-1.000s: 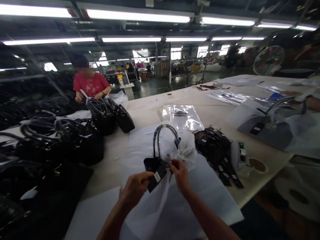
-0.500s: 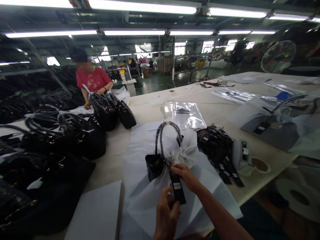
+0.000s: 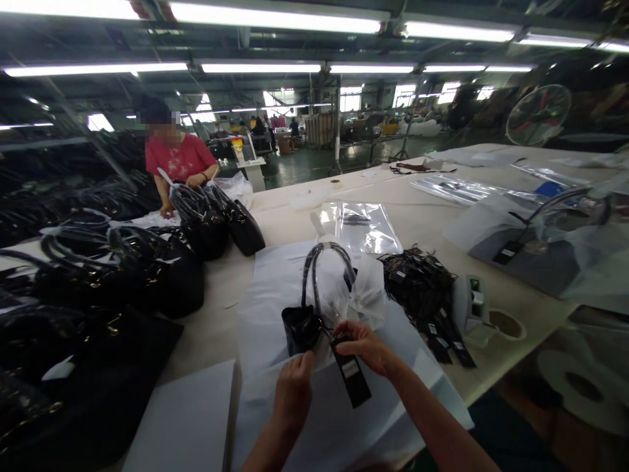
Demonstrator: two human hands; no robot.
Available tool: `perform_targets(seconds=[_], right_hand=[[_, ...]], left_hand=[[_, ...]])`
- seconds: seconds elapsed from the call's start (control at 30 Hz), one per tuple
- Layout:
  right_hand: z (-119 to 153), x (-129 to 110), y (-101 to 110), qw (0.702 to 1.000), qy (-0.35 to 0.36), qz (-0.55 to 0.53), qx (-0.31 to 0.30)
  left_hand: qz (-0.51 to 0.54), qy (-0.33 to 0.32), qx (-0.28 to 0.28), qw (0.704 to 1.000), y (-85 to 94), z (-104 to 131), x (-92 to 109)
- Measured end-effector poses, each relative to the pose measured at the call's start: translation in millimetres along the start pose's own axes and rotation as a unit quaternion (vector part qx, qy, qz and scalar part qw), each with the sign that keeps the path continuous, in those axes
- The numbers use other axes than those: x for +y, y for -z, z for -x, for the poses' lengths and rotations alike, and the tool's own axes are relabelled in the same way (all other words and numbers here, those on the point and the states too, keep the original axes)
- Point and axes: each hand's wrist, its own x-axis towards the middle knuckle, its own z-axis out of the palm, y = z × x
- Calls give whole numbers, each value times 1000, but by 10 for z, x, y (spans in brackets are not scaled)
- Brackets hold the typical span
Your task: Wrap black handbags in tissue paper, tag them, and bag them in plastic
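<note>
White paper (image 3: 413, 357) bears a wrapped handbag (image 3: 299, 330); right grip (image 3: 340, 338) pinches tag (image 3: 354, 381), left grip (image 3: 306, 360) unclear.

This is a factory floor for handbags: tube lights (image 3: 275, 18) run overhead, finished black bags (image 3: 167, 278) crowd a long worktable (image 3: 289, 213) beside piled tags (image 3: 417, 275) and a tape dispenser (image 3: 470, 305), and a big fan (image 3: 539, 115) stands beyond.
</note>
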Motion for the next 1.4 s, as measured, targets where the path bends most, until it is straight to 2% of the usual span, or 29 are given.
perform_targets(seconds=[0.13,0.23,0.37,0.53,0.63,0.73,0.87,0.97,1.07,1.17,1.4], right_hand=[[32,-17,-149,1000,-14,-1,-20],[23,20,-229,1000,-5,-12,5],[-18,126,-234,999,12,-19,40],[-87,234,-152,996,37,-20,81],[-129,224,-57,997,28,-11,77],[-175,174,50,992,32,-9,120],[-216,144,120,993,31,-1,111],[-214,161,108,991,24,-2,132],[-187,167,84,997,8,1,80],[-145,140,71,994,2,-11,104],[-20,135,2,996,2,-12,85]], left_hand=[[102,59,-68,991,272,-86,-13],[53,63,-65,994,370,-139,74],[-57,22,-2,998,262,-209,91],[-68,-3,39,997,107,-267,-47],[-43,0,34,998,96,-262,-83],[-31,-1,29,999,99,-247,-81],[-22,4,23,999,97,-246,-78],[-18,7,13,1000,97,-254,-85],[-16,15,4,1000,102,-257,-89],[-14,23,-5,1000,117,-260,-82],[-9,43,-30,999,140,-296,-55]])
